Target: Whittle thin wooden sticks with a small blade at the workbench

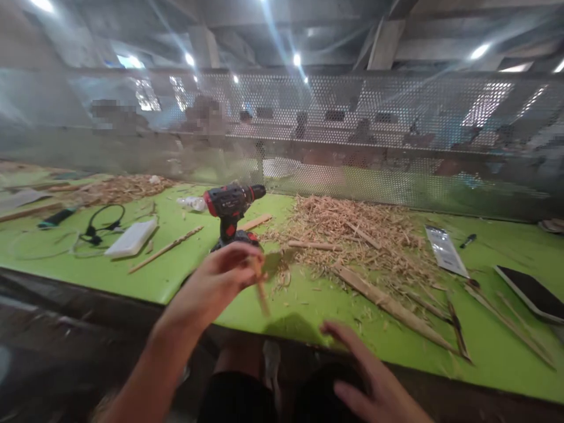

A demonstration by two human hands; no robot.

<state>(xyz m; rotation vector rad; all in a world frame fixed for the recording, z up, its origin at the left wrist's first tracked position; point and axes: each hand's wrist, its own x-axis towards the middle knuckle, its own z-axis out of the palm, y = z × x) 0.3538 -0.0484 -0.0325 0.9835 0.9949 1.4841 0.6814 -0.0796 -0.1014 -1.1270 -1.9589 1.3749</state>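
My left hand (227, 273) is closed in a pinch on a thin wooden stick (261, 294), whose lower end hangs blurred over the green tabletop (247, 314). Just behind that hand stands a black and red cordless drill (229, 205), upright on its battery, its chuck pointing right. My right hand (356, 364) is at the table's front edge, holding nothing, thumb and fingers apart. A long flat pointed piece of wood (392, 302) lies on the table beyond it. To the drill's left rests a slender carved stick (165, 249).
Wood shavings (356, 229) are heaped at centre right, with more shavings (121, 189) at far left. A phone (533, 291), a packet (446, 249) and dark-tipped sticks lie right. Left are a white box (132, 238) and a black cable (103, 220). Perforated metal screen (335, 129) stands behind.
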